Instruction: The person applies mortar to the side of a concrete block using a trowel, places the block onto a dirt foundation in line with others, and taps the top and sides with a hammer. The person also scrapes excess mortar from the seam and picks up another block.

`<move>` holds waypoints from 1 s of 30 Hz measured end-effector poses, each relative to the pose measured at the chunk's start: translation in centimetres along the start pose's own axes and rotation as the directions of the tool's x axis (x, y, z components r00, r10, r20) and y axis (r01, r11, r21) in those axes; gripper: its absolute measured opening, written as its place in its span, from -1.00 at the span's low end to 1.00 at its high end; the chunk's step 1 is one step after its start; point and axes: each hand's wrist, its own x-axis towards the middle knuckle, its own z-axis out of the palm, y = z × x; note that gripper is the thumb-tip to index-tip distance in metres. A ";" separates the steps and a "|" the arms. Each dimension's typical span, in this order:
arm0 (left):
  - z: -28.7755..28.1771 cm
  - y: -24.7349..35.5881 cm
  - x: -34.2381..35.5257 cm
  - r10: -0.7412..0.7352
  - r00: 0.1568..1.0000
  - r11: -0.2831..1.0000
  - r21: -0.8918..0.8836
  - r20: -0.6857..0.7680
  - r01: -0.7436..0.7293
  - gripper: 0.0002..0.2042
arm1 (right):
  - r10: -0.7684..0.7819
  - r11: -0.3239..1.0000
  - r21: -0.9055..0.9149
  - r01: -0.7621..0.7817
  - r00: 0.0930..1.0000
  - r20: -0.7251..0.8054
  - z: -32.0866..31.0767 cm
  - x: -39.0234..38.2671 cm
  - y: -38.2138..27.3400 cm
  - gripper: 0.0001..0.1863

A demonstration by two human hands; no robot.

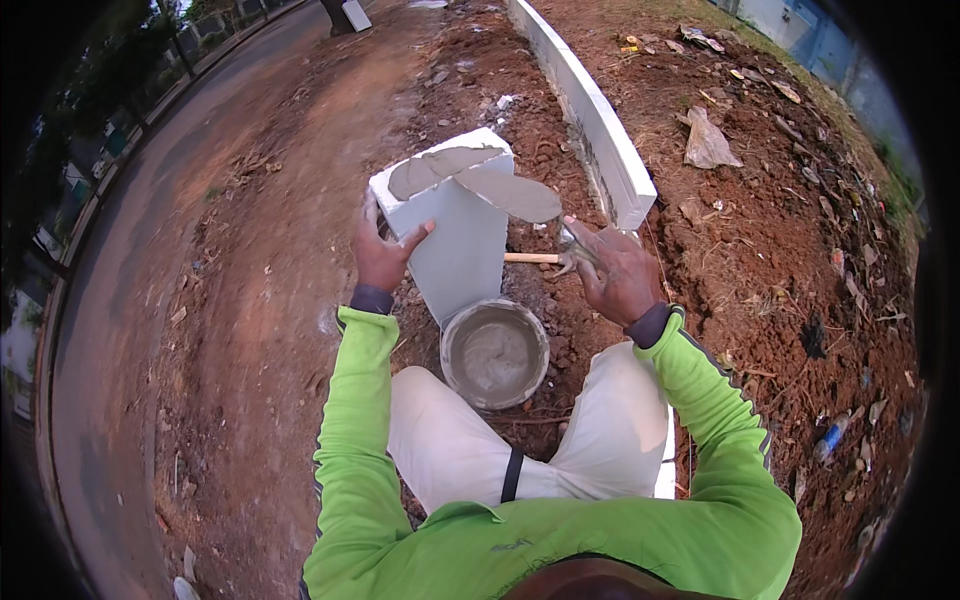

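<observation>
A white lightweight concrete block stands on end in front of me, its top end partly coated with grey mortar. My left hand grips its left side, thumb across the near face and fingers mostly hidden behind. In my right hand is a trowel; its mortar-covered blade reaches left to the block's top edge. The trowel's handle is mostly hidden by my fingers. Between my knees and the block sits a round bucket holding wet grey mortar. A wooden-handled hammer lies on the ground beyond my right hand.
A low white block wall runs away from me at the right, its near end just beyond my right hand. Reddish loose soil with litter, a plastic bag and a bottle lies right of it. A paved road curves along the left.
</observation>
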 end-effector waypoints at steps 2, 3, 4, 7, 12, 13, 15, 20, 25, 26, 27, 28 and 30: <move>0.5 0.1 0.1 0.019 0.999 0.999 0.041 -0.026 -0.018 0.07 | 0.039 0.995 0.099 -0.033 0.997 -0.062 -0.3 0.5 0.3 -0.34; 0.6 0.2 0.1 0.026 0.999 0.998 0.053 -0.038 -0.024 0.06 | 0.061 0.987 0.153 -0.046 0.994 -0.090 -0.3 1.1 0.3 -0.34; 0.5 0.3 -0.1 0.029 0.998 0.997 0.068 -0.048 -0.026 0.06 | 0.064 0.992 0.111 -0.054 0.994 -0.086 0.1 1.9 0.0 -0.33; 1.0 0.6 0.2 0.053 0.997 0.995 0.085 -0.054 -0.048 0.05 | 0.078 0.996 -0.027 -0.080 0.994 -0.083 1.9 5.6 -0.9 -0.31; 0.9 0.7 0.4 0.040 0.998 0.999 0.028 -0.041 -0.039 0.03 | 0.046 0.994 -0.096 -0.051 0.997 -0.054 4.3 2.8 0.2 -0.29; 0.9 0.9 0.4 0.035 0.999 0.999 -0.011 -0.032 -0.036 0.03 | 0.063 0.995 -0.075 -0.067 0.997 -0.051 2.9 1.4 0.0 -0.30; 1.2 1.4 -0.1 0.001 1.000 0.996 -0.094 0.000 -0.001 0.03 | 0.115 0.993 -0.036 -0.115 0.993 -0.018 0.5 -1.6 0.2 -0.32; 0.5 1.3 -0.5 -0.027 0.999 0.994 -0.103 0.018 0.029 0.03 | 0.131 0.900 0.408 -0.151 0.988 0.076 -1.9 -1.0 1.3 -0.52; 0.7 1.3 0.3 0.040 0.999 0.998 -0.040 0.014 -0.039 0.01 | 0.224 0.438 0.663 -0.607 0.788 0.574 -3.0 10.5 -0.6 -0.44; 0.7 1.4 0.2 0.057 0.998 0.998 0.007 0.003 -0.057 0.00 | 0.204 0.455 0.628 -0.631 0.761 0.616 -2.6 11.9 -0.9 -0.43; 0.6 1.4 0.2 0.075 0.997 0.996 0.052 -0.007 -0.074 -0.01 | 0.186 0.474 0.592 -0.652 0.731 0.657 -1.9 12.9 -1.0 -0.42; 0.6 1.6 0.2 0.060 0.998 0.998 0.010 0.001 -0.060 -0.01 | 0.169 0.493 0.555 -0.669 0.700 0.694 -1.3 13.4 -1.0 -0.41; 1.4 2.6 0.8 0.043 0.999 0.995 -0.093 0.011 -0.042 -0.02 | 0.074 0.725 0.538 -0.429 0.826 0.559 0.2 12.4 2.1 -0.39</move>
